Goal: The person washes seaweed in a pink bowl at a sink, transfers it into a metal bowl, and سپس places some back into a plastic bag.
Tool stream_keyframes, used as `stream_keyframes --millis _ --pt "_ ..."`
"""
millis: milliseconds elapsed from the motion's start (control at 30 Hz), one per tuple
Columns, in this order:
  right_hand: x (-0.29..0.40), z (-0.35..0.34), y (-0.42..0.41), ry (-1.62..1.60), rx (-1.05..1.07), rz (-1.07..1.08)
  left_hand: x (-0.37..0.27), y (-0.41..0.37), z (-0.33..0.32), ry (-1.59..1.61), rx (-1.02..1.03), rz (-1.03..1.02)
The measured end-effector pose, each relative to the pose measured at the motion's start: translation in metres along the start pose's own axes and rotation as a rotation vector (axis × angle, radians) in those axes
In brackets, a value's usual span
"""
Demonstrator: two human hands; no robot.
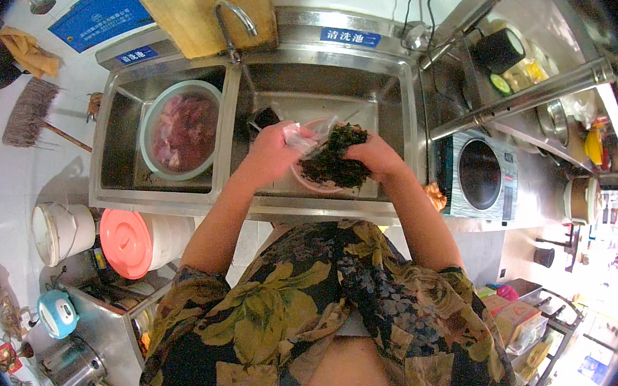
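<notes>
Both my hands are over the right basin of a steel double sink [395,101]. My left hand [276,146] grips a clear plastic bag [301,138]. A clump of dark green leafy matter [339,162], perhaps seaweed or preserved greens, is held in my right hand [375,156]. Under the clump lies a pinkish round basin or colander [308,181], largely covered by it. A dark object [266,118] sits in the sink beyond my left hand; I cannot tell what it is. The left sink basin holds a pale green bowl [149,152] with raw meat [186,132] in reddish liquid.
A curved metal faucet [235,10] rises behind the sink divider, before a yellow board [180,15]. An induction cooker [480,173] stands at the right, below a steel shelf rail [523,100]. Left of my body are a red-lidded bucket [127,243] and a white pail [61,231].
</notes>
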State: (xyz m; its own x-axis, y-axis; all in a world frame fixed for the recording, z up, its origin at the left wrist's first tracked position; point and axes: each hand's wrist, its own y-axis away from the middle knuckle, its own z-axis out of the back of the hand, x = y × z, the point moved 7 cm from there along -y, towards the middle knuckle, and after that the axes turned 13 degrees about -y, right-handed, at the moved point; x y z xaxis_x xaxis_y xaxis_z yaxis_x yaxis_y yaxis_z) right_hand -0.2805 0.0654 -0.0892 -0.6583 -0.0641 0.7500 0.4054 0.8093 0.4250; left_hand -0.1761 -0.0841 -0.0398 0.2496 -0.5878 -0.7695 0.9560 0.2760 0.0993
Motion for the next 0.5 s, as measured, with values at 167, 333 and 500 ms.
stream_keyframes --millis 167,333,500 --pt "0.009 0.002 0.004 0.077 -0.014 -0.014 0.023 0.002 0.014 0.118 -0.139 -0.029" --pt "0.010 0.032 0.006 0.113 -0.061 -0.015 0.026 -0.002 0.029 0.277 -0.336 0.141" --pt "0.022 0.007 0.013 0.016 0.061 -0.006 0.054 0.006 0.041 0.996 -0.384 0.374"
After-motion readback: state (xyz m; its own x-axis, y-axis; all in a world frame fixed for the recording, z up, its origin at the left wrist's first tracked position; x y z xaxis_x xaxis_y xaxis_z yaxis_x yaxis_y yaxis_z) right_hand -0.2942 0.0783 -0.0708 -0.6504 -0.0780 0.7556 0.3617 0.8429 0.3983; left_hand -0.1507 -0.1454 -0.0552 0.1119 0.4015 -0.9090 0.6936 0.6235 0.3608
